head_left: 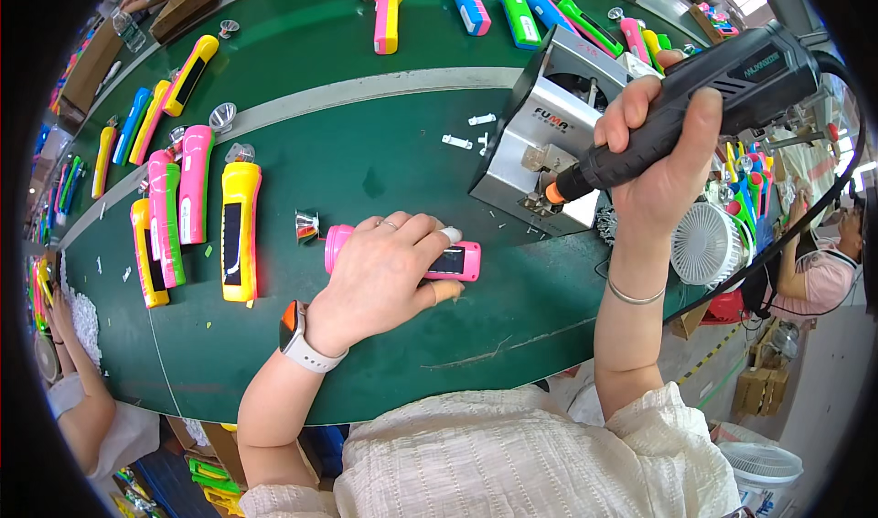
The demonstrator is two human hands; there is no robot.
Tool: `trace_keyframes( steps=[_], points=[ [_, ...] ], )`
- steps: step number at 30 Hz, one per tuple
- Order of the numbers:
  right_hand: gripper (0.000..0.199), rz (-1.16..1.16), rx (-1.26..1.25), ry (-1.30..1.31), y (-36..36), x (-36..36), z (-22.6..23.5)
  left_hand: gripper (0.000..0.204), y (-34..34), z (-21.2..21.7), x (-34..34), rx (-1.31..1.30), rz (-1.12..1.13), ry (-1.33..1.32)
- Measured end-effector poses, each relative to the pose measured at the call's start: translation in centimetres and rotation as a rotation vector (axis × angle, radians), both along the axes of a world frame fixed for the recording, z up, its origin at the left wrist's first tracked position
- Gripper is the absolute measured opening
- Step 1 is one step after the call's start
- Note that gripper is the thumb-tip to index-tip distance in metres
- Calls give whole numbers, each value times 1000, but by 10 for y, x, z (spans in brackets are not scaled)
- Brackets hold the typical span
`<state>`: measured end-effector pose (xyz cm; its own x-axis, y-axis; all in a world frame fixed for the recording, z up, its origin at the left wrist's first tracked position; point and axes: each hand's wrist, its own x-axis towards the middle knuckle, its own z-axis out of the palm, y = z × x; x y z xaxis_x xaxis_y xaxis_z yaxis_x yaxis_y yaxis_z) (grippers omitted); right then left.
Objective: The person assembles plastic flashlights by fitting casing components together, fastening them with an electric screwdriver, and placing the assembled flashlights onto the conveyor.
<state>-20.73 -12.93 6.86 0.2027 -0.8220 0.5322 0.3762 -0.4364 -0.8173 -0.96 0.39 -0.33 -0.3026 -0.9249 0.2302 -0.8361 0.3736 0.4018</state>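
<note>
My left hand (382,267) is closed over a pink flashlight (469,262) lying on the green table. Its dark panel shows past my fingers, and a reflector head (307,225) sits at its other end. In my right hand (666,157) is a black electric screwdriver (741,79), held slanting down to the left. The orange-collared tip of the tool is at the front of a metal screw feeder (526,138). Whether a screw is on the bit is too small to tell.
Several two-coloured flashlights (240,234) lie left of my left hand, and more (388,20) line the far strip. Small white plastic parts (457,141) lie beside the feeder. A white fan (706,244) stands at right. Co-workers' arms (87,399) show at left.
</note>
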Motion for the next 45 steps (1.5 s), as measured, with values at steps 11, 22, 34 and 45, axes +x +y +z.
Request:
trace_keyframes(
  steps=[11, 22, 34, 45],
  points=[
    [82, 279, 72, -69, 49, 19, -38, 44, -2, -1, -1, 8, 16, -45],
    [73, 500, 120, 92, 50, 25, -56, 40, -4, 0, 0, 20, 5, -20],
    [100, 294, -186, -221, 8, -13, -13, 51, -6, -8, -10, -159, 126, -109],
    [94, 499, -101, -297, 36, 6, -34, 48, -2, -3, 6, -56, 144, -99]
  ],
)
